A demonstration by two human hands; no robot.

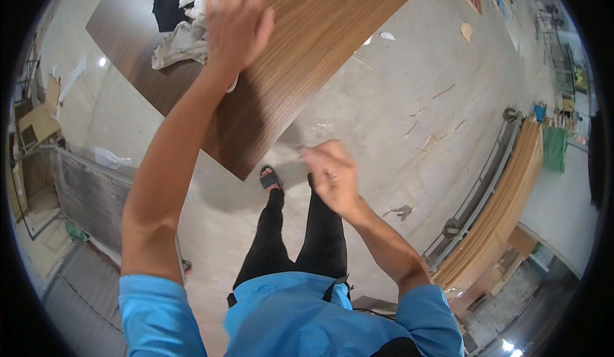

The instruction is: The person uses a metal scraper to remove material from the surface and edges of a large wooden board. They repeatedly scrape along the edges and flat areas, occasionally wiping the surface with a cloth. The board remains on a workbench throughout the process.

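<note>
My left hand (236,27) reaches over a brown wood-grain board (300,43), fingers stretched out and apart, holding nothing that I can see. Beside and partly behind it, a crumpled white cloth (185,40) and a black cloth (168,8) lie on the board. Something small and pale (233,86) shows at my left wrist, mostly hidden. My right hand (332,174) is off the board's near edge, in front of my leg. Its fingers are curled into a pinch and slightly blurred; whatever they hold, if anything, is too small to make out.
A stack of long wooden strips (495,210) rests on a wheeled metal frame (453,228) at the right. Scraps and splinters (428,142) litter the concrete floor (384,101). A dark flat panel (93,194) stands at the left. My sandalled foot (269,178) is close to the board's corner.
</note>
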